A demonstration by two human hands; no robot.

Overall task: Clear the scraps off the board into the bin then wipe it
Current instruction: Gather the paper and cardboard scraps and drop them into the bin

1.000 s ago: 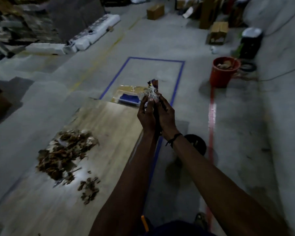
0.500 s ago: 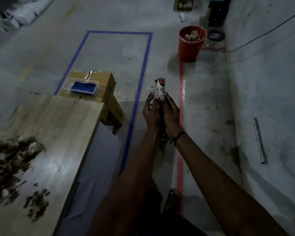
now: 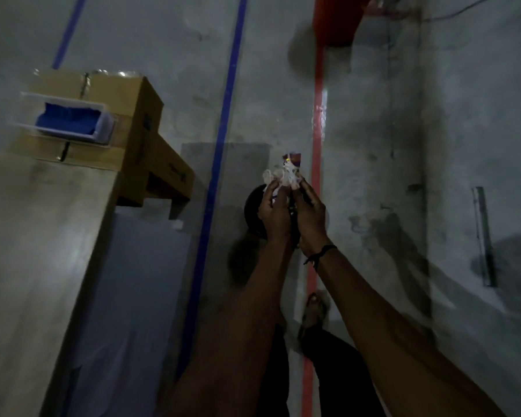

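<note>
My left hand [image 3: 274, 210] and my right hand [image 3: 310, 216] are pressed together out in front of me, cupping a bundle of scraps [image 3: 285, 173] of crumpled pale wrapper with a red and purple bit on top. Both hands hover over a dark round bin [image 3: 253, 206] on the floor, mostly hidden behind them. The pale wooden board [image 3: 39, 251] runs along the left side. The scrap pile on it is out of view. A red bucket [image 3: 336, 21] stands on the floor at the top edge.
A cardboard box [image 3: 133, 115] at the board's far end carries a clear tray with a blue cloth [image 3: 68, 120]. Blue tape [image 3: 220, 139] and a red line [image 3: 316, 139] run along the concrete floor. A metal strip [image 3: 483, 236] lies at right. My foot [image 3: 315, 311] is below.
The view has swung right and down: the board's scrap pile has left the frame and the red bucket has slid to the top edge. My hands keep holding the scraps, now over the dark bin.
</note>
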